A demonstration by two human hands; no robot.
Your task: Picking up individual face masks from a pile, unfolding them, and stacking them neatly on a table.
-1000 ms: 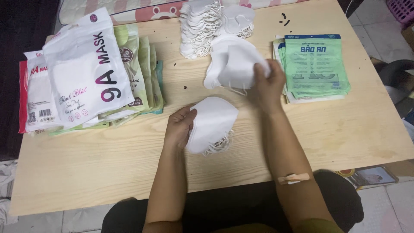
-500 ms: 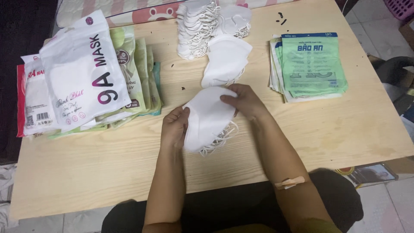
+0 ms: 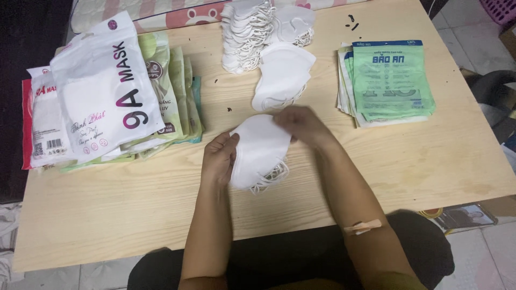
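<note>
Looking down from the head camera, the left hand (image 3: 219,158) cupped the left edge of a small stack of white masks (image 3: 259,152) near the middle of the wooden table (image 3: 134,215), fingers curled loosely against it. The right hand (image 3: 302,122) lay over the stack's upper right edge, fingers bent down and pinching it, though blur hid how tightly. Another white mask (image 3: 282,75) lay just behind, a taller mask pile (image 3: 244,35) stood at the far edge, green packets (image 3: 389,80) lay toward the right edge, and white mask bags (image 3: 102,94) toward the left edge.
</note>
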